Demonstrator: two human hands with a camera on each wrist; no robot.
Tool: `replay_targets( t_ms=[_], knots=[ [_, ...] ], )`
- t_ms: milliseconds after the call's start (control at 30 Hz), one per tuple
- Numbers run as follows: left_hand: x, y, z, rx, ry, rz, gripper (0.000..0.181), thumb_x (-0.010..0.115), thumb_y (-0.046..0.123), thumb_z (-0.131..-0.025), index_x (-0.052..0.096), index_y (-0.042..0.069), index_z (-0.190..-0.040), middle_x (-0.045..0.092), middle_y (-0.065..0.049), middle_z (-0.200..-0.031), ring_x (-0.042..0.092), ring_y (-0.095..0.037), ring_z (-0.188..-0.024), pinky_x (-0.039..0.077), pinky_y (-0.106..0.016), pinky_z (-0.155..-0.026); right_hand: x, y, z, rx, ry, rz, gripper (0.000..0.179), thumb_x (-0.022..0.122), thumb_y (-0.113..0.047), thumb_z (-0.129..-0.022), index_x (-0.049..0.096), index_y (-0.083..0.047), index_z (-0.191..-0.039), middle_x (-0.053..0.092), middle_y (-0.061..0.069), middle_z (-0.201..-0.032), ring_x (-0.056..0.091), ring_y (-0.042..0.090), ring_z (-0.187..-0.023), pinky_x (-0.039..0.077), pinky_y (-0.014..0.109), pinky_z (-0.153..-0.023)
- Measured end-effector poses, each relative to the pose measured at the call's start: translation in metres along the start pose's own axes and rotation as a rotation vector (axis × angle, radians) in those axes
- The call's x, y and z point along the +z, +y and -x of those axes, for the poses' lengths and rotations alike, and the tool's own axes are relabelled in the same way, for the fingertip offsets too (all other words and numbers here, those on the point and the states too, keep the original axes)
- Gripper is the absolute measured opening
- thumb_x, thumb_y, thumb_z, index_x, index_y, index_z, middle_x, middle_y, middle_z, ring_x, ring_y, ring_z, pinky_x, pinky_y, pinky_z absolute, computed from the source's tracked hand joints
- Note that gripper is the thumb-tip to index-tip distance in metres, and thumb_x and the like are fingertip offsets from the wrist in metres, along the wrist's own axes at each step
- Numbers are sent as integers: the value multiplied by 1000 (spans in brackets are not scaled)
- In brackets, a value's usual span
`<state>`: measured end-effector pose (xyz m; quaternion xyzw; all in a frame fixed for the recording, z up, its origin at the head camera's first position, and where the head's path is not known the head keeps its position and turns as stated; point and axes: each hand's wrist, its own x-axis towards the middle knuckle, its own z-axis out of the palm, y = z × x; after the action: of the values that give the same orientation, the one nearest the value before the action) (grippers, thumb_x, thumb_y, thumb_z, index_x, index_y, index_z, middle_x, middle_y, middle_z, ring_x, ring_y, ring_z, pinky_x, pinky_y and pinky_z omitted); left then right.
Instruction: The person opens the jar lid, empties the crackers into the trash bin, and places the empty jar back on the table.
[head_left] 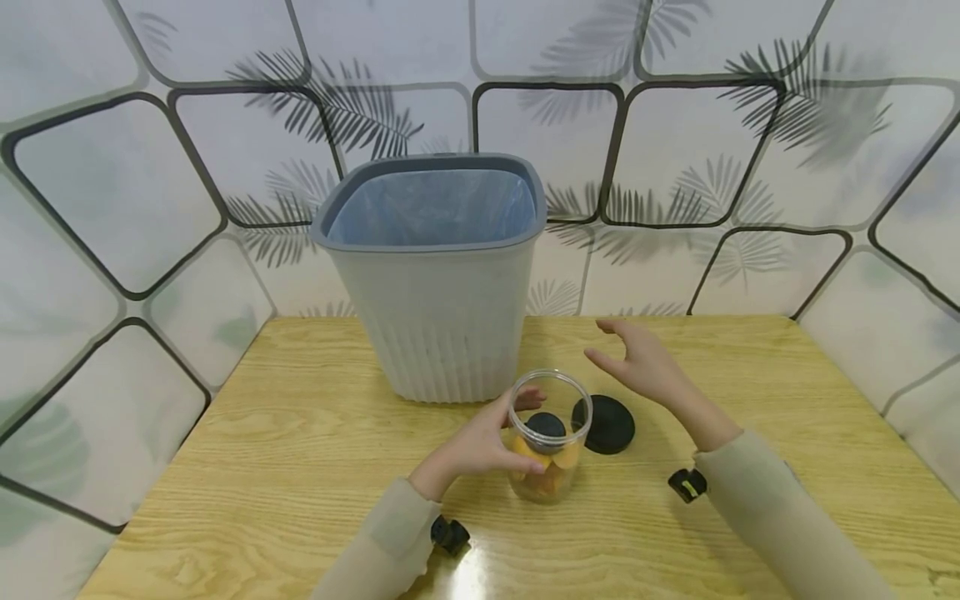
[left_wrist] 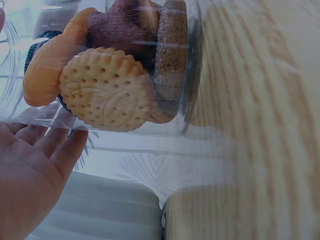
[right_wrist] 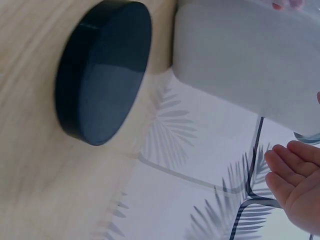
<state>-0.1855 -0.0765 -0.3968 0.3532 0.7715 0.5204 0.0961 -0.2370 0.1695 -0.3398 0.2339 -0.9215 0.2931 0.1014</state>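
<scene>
My left hand (head_left: 483,437) grips a clear plastic jar (head_left: 551,493) upright on the table, fingers around its far side and thumb on the near side. The jar's mouth is uncovered. Inside lie several biscuits: a dark round one (head_left: 546,425) on top, and a pale round biscuit (left_wrist: 107,90) with small holes against the wall in the left wrist view. Orange, dark red and brown pieces surround it. Right of the jar, a black round lid (head_left: 613,427) lies on the table. Up in the air beyond the lid is my right hand (head_left: 643,362), fingers spread from the thumb, holding nothing.
A pale grey bin (head_left: 442,317) with a darker rim and a bluish liner stands behind the jar, left of centre. The wooden table (head_left: 285,467) meets a patterned wall covering (head_left: 547,133) at the back. Each wrist wears a small black device (head_left: 450,533).
</scene>
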Motion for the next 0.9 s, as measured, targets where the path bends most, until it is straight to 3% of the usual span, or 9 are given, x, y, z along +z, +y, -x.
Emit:
replay_targets(
  t_ms=[200,600,900],
  knots=[
    [0,0,0,0,-6,-3,84,77,14,-69,26,6,-135,40,-1,-131,37,-13,-119,35,-31,-92,-10,-8,-11,-10,9,-34,52,56,-24,-87,41,10,-124,46,28,-120,41,40,-111,32,52,-90],
    [0,-1,0,3,3,-7,83,78,13,-68,28,12,-134,40,-1,-131,37,-11,-119,35,-30,-93,-32,-25,-35,-83,46,-38,48,54,-24,-89,45,8,-123,48,25,-120,43,36,-111,33,49,-90],
    [1,-3,0,10,5,-8,83,78,12,-67,28,11,-134,41,-2,-131,38,-11,-119,35,-31,-93,-45,-34,-51,-49,24,-108,51,50,-33,-90,45,5,-125,48,21,-122,41,35,-115,32,47,-93]
  ],
)
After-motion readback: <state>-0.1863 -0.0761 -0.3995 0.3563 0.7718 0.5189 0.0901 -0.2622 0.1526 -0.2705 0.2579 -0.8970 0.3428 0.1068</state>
